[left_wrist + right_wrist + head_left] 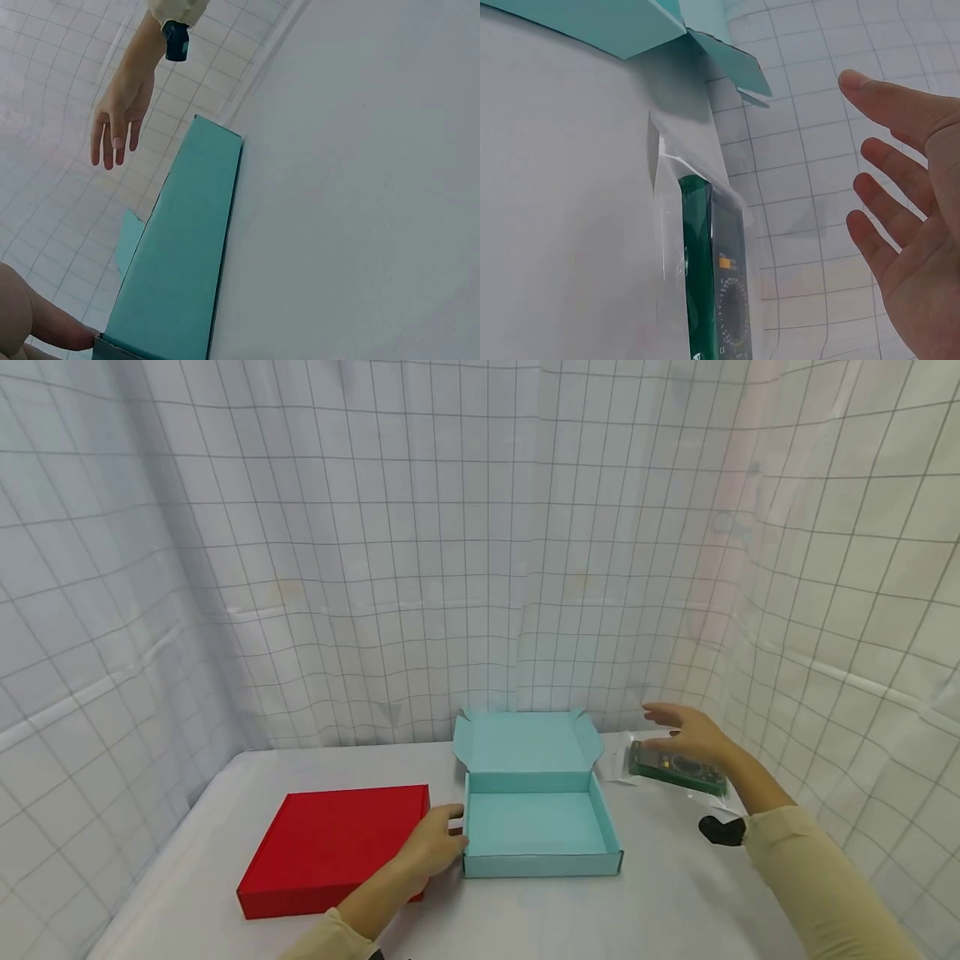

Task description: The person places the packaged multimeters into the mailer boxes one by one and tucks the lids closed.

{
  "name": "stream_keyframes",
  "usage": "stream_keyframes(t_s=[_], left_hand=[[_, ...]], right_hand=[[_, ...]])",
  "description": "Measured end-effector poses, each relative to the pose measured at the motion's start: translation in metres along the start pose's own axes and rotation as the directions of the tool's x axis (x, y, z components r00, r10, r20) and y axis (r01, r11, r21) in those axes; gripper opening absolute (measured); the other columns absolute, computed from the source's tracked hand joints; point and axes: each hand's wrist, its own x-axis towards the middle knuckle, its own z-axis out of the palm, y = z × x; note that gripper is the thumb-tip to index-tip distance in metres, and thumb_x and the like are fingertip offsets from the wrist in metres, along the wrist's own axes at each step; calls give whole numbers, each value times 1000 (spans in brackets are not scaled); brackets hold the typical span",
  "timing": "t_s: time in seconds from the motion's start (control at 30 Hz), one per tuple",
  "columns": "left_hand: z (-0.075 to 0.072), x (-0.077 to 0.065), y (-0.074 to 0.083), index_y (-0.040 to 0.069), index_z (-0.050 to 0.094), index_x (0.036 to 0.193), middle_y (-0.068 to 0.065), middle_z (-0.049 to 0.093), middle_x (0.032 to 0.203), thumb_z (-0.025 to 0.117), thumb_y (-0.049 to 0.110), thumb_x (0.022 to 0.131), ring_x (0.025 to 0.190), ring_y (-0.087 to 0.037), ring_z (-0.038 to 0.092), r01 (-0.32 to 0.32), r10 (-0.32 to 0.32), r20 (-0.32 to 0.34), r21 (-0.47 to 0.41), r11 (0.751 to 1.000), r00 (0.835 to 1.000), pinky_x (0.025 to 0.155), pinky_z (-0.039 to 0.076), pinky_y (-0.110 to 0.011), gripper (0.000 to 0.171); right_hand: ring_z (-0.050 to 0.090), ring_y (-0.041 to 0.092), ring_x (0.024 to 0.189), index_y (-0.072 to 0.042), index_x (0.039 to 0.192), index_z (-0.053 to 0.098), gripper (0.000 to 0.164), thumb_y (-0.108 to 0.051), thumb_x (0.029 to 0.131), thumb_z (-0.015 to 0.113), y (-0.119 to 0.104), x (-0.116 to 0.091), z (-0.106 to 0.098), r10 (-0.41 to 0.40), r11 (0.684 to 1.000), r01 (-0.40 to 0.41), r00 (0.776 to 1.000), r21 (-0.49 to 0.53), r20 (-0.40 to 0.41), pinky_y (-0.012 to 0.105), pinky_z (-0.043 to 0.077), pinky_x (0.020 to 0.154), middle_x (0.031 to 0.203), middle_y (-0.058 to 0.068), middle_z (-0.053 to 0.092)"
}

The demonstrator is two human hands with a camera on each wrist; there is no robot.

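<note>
A turquoise cardboard box (pixel 542 865) stands with its lid (pixel 528 742) folded back and bare inner floor showing. At its left wall is my left hand (pixel 433 843), fingertips right at the edge; the left wrist view shows a finger beside the box corner. My right hand (pixel 693 737) hovers over a multimeter (pixel 678 768) in a clear plastic bag (pixel 621 764), to the right of the box. In the right wrist view the fingers (pixel 892 169) of that hand are spread and hold nothing, with the multimeter's green side (pixel 697 270) below.
A closed red box (pixel 337 843) lies left of the turquoise one, close by my left forearm. White gridded curtains (pixel 480 568) hang behind the table (pixel 547 918) and along both sides. A black band (pixel 722 831) shows at my right cuff.
</note>
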Motion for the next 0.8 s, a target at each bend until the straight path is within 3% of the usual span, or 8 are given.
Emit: stream_keyframes(t_s=[0.27,0.53,0.8], left_hand=[[11,-7,0,-8,39,152,-28,42,151,66,-1,95,134,-52,45,53,-60,-36,-180,982,998,99,52,-57,64],[19,-9,0,-9,36,154,-30,36,156,59,-5,99,138,-52,42,92,-127,-68,-379,921,990,104,46,-57,59],[21,-8,-2,-9,38,153,-30,36,155,60,-4,98,138,-53,41,112,-165,-89,-426,898,982,105,45,-57,60]], right_hand=[[38,51,141,2,156,39,81,-33,94,78,14,-5,-2,55,998,-55,998,27,10,70,38,106,152,29,47],[36,53,141,6,155,37,79,-26,95,77,36,-13,-5,85,996,-86,996,38,16,73,35,105,151,32,44],[32,55,142,9,153,38,77,-25,95,78,65,-16,7,143,988,-144,990,54,17,72,31,108,151,34,43]])
